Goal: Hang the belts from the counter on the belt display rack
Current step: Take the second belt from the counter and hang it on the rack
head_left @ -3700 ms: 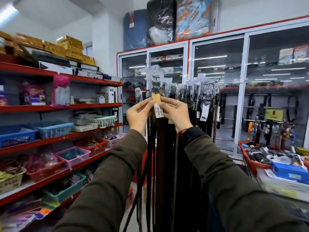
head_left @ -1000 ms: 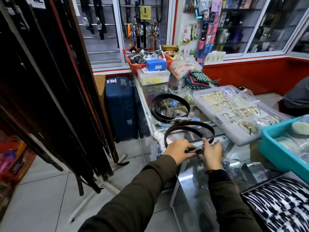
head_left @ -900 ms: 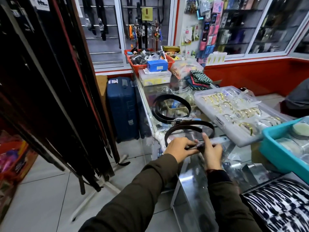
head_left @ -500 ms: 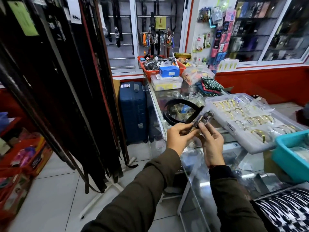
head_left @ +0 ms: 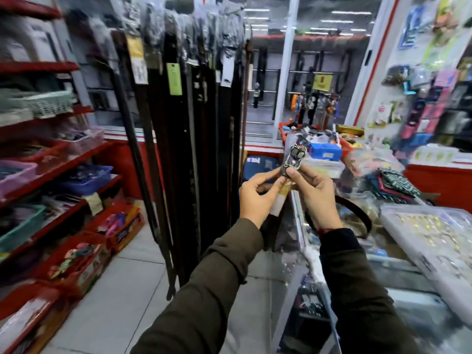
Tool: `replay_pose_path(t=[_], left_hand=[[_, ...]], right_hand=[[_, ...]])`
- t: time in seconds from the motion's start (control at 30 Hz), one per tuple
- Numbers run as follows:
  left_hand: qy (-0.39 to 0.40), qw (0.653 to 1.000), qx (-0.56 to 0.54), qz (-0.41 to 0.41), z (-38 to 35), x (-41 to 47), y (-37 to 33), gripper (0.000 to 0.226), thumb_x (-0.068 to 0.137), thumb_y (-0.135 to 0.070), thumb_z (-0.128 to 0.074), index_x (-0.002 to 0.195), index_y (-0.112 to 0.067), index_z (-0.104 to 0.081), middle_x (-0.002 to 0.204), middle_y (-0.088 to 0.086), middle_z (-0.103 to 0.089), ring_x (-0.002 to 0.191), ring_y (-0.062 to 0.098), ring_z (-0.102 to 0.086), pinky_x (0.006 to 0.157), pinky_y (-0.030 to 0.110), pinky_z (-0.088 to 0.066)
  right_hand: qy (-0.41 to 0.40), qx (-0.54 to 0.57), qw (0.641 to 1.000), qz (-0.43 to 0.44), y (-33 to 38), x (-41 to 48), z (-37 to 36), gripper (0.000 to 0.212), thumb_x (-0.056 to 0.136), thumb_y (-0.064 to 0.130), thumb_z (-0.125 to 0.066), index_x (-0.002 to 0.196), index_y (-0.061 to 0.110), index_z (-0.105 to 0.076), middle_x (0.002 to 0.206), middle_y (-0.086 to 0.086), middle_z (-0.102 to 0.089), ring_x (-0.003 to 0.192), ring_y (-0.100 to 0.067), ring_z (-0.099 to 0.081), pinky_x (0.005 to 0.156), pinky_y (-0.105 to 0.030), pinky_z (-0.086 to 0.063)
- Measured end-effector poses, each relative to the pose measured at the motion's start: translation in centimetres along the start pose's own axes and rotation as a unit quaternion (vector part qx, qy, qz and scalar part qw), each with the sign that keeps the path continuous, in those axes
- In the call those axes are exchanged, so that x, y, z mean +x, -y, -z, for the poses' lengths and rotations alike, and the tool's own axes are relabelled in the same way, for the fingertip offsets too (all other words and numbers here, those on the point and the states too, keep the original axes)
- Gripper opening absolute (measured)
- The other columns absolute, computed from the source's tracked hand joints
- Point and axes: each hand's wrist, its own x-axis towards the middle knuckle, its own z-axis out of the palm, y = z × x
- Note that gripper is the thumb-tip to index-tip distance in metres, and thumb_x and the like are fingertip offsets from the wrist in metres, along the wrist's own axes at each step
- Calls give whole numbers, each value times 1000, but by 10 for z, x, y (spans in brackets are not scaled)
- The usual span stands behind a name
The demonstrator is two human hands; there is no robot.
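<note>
Both hands hold one belt by its metal buckle (head_left: 293, 159), which sits in a clear plastic sleeve and points upward at chest height. My left hand (head_left: 258, 195) pinches it from the left, my right hand (head_left: 316, 192) from the right; a pale tag hangs below between them. The strap drops behind my hands and is mostly hidden. Another coiled black belt (head_left: 357, 213) lies on the glass counter (head_left: 301, 241) behind my right wrist. The belt display rack (head_left: 189, 103), full of hanging dark belts with tags, stands just left of my hands.
Red shelves (head_left: 56, 172) with plastic baskets and boxes line the left. A blue suitcase (head_left: 258, 167) stands behind the rack. On the counter sit a clear tray of bangles (head_left: 431, 233), folded cloths (head_left: 393, 185) and a blue box (head_left: 324, 150). White tiled floor (head_left: 132, 290) runs between.
I lifted one belt off the counter with both hands and raised its buckle. My view swung left from the counter toward the rack.
</note>
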Motion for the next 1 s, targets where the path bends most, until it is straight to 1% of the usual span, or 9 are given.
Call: replay_pose_path(t=[0.07, 0.13, 0.2, 0.33, 0.53, 0.63, 0.7, 0.87, 1.0], left_hand=[[-30, 1000, -3, -1, 12, 8, -9, 27, 90, -7, -72, 117, -4, -73, 107, 4, -72, 92, 10, -71, 84, 18, -56], [-70, 997, -15, 4, 25, 14, -17, 27, 89, -12, -74, 116, -7, -75, 112, 5, -73, 98, 13, -73, 89, 28, -59], [-110, 993, -34, 10, 38, 21, -24, 27, 88, -15, -76, 114, -9, -76, 117, 10, -74, 103, 20, -74, 93, 36, -60], [-153, 988, -23, -11, 63, 25, -42, 24, 88, -16, -76, 112, -14, -77, 107, 4, -78, 101, 15, -74, 92, 29, -58], [-191, 981, 7, -40, 100, 32, -62, 21, 84, -21, -80, 106, -21, -80, 103, 0, -80, 103, 14, -74, 99, 38, -57], [-198, 979, -12, -43, 112, 37, -74, 19, 83, -16, -81, 101, -22, -79, 104, 4, -80, 104, 18, -74, 100, 42, -57], [-203, 978, -21, -40, 120, 42, -82, 19, 83, -14, -81, 100, -22, -79, 104, 7, -79, 103, 20, -75, 100, 43, -56], [-189, 979, -75, -12, 132, 51, -107, 27, 86, -12, -78, 113, -10, -74, 108, 13, -78, 107, 24, -74, 94, 36, -59], [-153, 983, -97, 18, 140, 56, -120, 23, 90, -11, -73, 113, -14, -72, 113, 13, -76, 109, 23, -72, 82, 23, -60]], right_hand=[[16, -7, 1000, 7, 5, 10, -18, 17, 90, 13, -69, 106, 8, -73, 103, -9, -77, 94, -14, -71, 85, -29, -57], [28, 6, 1000, 13, 8, 17, -33, 17, 88, 8, -70, 104, 14, -73, 97, -1, -78, 90, -9, -73, 77, -22, -59], [40, 31, 999, 2, 8, 22, -47, 25, 85, 5, -72, 110, 9, -73, 102, -4, -78, 96, -13, -74, 78, -23, -60], [93, 29, 995, -8, 7, 31, -73, 29, 84, 9, -75, 113, 5, -73, 108, -11, -77, 102, -18, -73, 83, -32, -60], [108, -138, 977, 122, 7, 48, -110, 18, 84, 42, -73, 98, 32, -78, 71, 19, -69, 65, 8, -57, 66, -18, -42], [76, -281, 951, 110, 13, 59, -123, 39, 71, 81, -58, 95, 53, -72, 91, 10, -64, 93, -1, -55, 82, -33, -46], [64, -364, 924, 103, 28, 58, -133, 43, 76, 78, -55, 106, 51, -71, 110, 4, -53, 113, -12, -45, 102, -44, -38], [101, -395, 906, 116, 50, 71, -152, 64, 68, 91, -40, 111, 52, -67, 123, 1, -54, 126, -27, -46, 107, -50, -38], [150, -345, 918, 129, 68, 78, -158, 41, 83, 67, -59, 109, 39, -74, 128, 2, -64, 126, -24, -56, 104, -44, -43]])
